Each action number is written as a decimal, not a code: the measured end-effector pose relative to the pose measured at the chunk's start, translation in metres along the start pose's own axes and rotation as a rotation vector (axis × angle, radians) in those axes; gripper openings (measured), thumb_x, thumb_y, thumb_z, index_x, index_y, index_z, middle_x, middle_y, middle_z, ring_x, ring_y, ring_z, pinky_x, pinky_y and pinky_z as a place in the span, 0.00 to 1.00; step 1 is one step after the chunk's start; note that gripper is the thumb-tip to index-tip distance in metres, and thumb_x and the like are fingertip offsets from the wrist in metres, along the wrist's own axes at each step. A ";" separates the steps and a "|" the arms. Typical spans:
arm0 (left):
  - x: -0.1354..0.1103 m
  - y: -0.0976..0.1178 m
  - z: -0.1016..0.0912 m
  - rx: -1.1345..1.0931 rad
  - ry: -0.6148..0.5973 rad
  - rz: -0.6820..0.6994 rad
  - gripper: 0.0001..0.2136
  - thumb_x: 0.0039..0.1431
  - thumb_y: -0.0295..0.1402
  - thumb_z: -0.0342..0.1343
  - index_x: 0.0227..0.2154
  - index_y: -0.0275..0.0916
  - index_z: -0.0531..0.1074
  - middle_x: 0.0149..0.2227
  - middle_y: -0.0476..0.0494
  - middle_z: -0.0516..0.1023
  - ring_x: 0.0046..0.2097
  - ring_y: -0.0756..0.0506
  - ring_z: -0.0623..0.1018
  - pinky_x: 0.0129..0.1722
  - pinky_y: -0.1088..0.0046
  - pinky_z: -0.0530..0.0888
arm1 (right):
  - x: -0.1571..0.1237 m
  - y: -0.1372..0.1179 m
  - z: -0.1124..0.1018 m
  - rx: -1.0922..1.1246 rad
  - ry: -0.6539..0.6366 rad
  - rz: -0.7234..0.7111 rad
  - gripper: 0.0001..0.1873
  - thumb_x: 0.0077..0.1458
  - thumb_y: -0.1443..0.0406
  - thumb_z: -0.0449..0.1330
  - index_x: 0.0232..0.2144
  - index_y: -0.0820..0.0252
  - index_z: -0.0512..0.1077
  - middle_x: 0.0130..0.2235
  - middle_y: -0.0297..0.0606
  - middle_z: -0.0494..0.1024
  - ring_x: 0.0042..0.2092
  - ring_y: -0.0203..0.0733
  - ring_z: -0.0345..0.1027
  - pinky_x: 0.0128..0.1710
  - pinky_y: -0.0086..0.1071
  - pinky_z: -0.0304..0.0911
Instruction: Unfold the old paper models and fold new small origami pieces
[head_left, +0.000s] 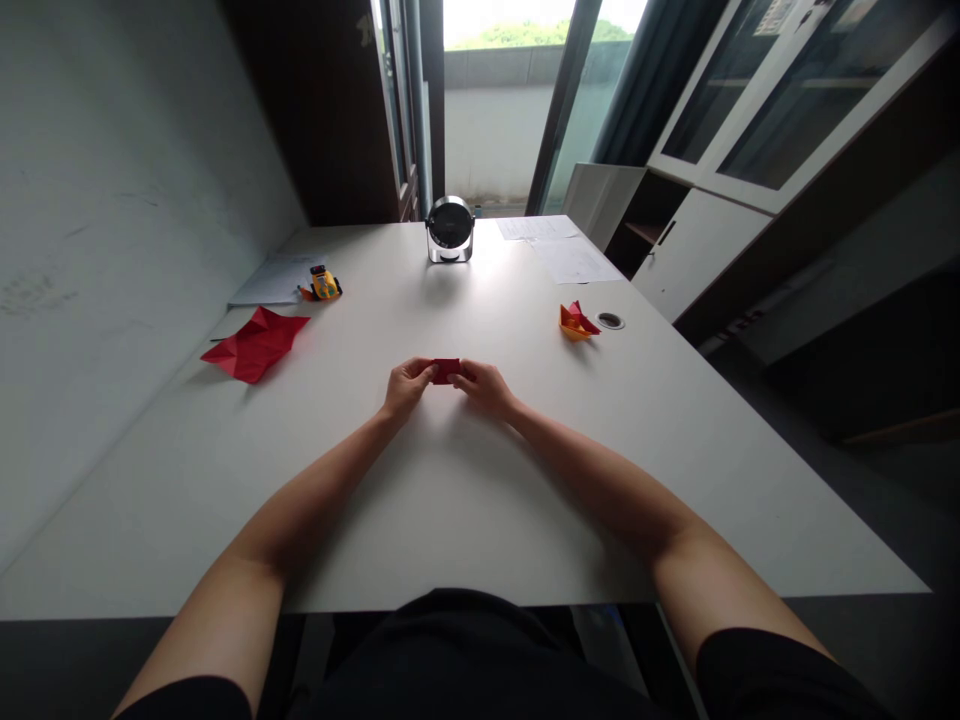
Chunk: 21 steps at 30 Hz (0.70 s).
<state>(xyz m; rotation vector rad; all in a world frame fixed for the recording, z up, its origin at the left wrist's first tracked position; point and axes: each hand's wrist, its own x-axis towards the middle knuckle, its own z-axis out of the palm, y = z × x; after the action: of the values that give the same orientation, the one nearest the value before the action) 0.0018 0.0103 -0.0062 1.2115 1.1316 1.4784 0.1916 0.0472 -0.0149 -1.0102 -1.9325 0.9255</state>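
Note:
A small folded piece of red paper (446,371) is held up between my two hands over the middle of the white table (450,500). My left hand (407,385) pinches its left edge, thumb in front. On its right edge, the thumb and fingers of my right hand (484,386) are closed in the same way. The paper looks like a flat rectangle, and its back is hidden from me.
Creased red paper (256,345) lies at the left, with a yellow toy vehicle (323,284) behind it. Orange and red folded paper boats (577,322) sit at the right beside a round cable hole (610,321). A small black fan (450,228) and paper sheets (574,258) are farther back.

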 end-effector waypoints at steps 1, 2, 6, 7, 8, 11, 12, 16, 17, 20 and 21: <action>0.000 0.000 0.000 0.002 0.006 0.005 0.14 0.50 0.42 0.68 0.33 0.36 0.80 0.33 0.43 0.82 0.34 0.47 0.79 0.35 0.70 0.74 | 0.000 0.000 0.000 -0.007 -0.006 0.002 0.14 0.57 0.56 0.60 0.27 0.59 0.69 0.27 0.32 0.76 0.28 0.34 0.63 0.29 0.29 0.55; 0.000 0.000 0.000 0.006 0.007 0.007 0.14 0.50 0.42 0.68 0.33 0.36 0.80 0.33 0.43 0.82 0.34 0.46 0.79 0.35 0.70 0.74 | 0.000 0.000 0.000 -0.012 -0.013 0.004 0.14 0.57 0.56 0.59 0.27 0.59 0.69 0.27 0.32 0.76 0.28 0.34 0.62 0.29 0.29 0.54; 0.000 0.000 0.000 0.030 -0.002 0.018 0.15 0.51 0.44 0.68 0.34 0.36 0.80 0.33 0.43 0.82 0.34 0.47 0.78 0.35 0.71 0.74 | -0.001 -0.001 -0.002 -0.032 -0.039 -0.004 0.12 0.58 0.57 0.59 0.29 0.58 0.72 0.27 0.32 0.76 0.28 0.34 0.63 0.29 0.29 0.55; 0.000 -0.001 -0.001 0.036 -0.002 0.024 0.15 0.52 0.44 0.68 0.34 0.36 0.80 0.33 0.43 0.82 0.34 0.47 0.78 0.35 0.71 0.73 | -0.001 -0.002 -0.002 -0.036 -0.037 -0.008 0.12 0.58 0.57 0.59 0.29 0.58 0.72 0.27 0.32 0.76 0.28 0.34 0.63 0.29 0.29 0.55; 0.000 -0.001 -0.001 0.039 -0.002 0.030 0.15 0.52 0.45 0.68 0.34 0.37 0.80 0.33 0.43 0.81 0.34 0.47 0.78 0.35 0.71 0.73 | -0.001 -0.004 -0.002 -0.039 -0.033 -0.011 0.12 0.58 0.57 0.59 0.28 0.58 0.72 0.27 0.32 0.76 0.27 0.34 0.62 0.29 0.29 0.54; 0.001 -0.001 -0.002 0.031 0.006 0.049 0.15 0.52 0.45 0.68 0.32 0.36 0.80 0.31 0.44 0.80 0.33 0.48 0.77 0.35 0.72 0.73 | -0.003 -0.008 -0.002 -0.043 -0.029 -0.018 0.13 0.59 0.57 0.59 0.27 0.59 0.71 0.26 0.32 0.75 0.26 0.33 0.61 0.28 0.29 0.53; 0.001 -0.001 -0.002 0.025 0.016 0.051 0.15 0.52 0.45 0.69 0.32 0.36 0.80 0.31 0.45 0.80 0.32 0.48 0.77 0.35 0.72 0.72 | -0.003 -0.009 -0.002 -0.042 -0.033 -0.019 0.13 0.59 0.57 0.59 0.26 0.59 0.70 0.25 0.32 0.74 0.26 0.33 0.61 0.28 0.29 0.53; 0.000 0.000 -0.001 -0.001 0.041 0.033 0.16 0.51 0.45 0.69 0.31 0.36 0.79 0.30 0.45 0.80 0.32 0.48 0.76 0.34 0.71 0.72 | -0.004 -0.014 -0.003 -0.036 -0.059 -0.034 0.17 0.60 0.56 0.58 0.24 0.59 0.67 0.23 0.31 0.73 0.25 0.32 0.59 0.27 0.28 0.52; 0.000 0.001 -0.001 -0.004 0.039 0.027 0.16 0.52 0.45 0.69 0.31 0.36 0.79 0.30 0.44 0.80 0.32 0.48 0.76 0.34 0.71 0.72 | -0.005 -0.015 -0.004 -0.038 -0.060 -0.041 0.18 0.60 0.55 0.58 0.23 0.59 0.66 0.23 0.31 0.73 0.25 0.32 0.59 0.27 0.28 0.52; 0.000 0.001 0.000 0.000 0.040 0.029 0.16 0.52 0.46 0.68 0.33 0.36 0.80 0.31 0.44 0.80 0.32 0.48 0.76 0.34 0.71 0.72 | -0.005 -0.015 -0.004 -0.044 -0.031 -0.055 0.18 0.61 0.55 0.58 0.23 0.59 0.65 0.23 0.31 0.73 0.25 0.32 0.59 0.26 0.28 0.51; 0.000 0.001 0.000 0.003 0.043 0.032 0.17 0.52 0.46 0.68 0.34 0.36 0.80 0.32 0.43 0.80 0.33 0.48 0.76 0.34 0.71 0.71 | -0.005 -0.014 -0.004 -0.044 -0.020 -0.055 0.18 0.60 0.55 0.58 0.22 0.59 0.65 0.23 0.31 0.73 0.25 0.32 0.59 0.26 0.28 0.51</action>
<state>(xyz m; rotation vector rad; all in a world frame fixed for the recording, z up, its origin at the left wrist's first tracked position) 0.0016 0.0100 -0.0053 1.2102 1.1475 1.5343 0.1923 0.0379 -0.0028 -0.9716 -1.9949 0.8684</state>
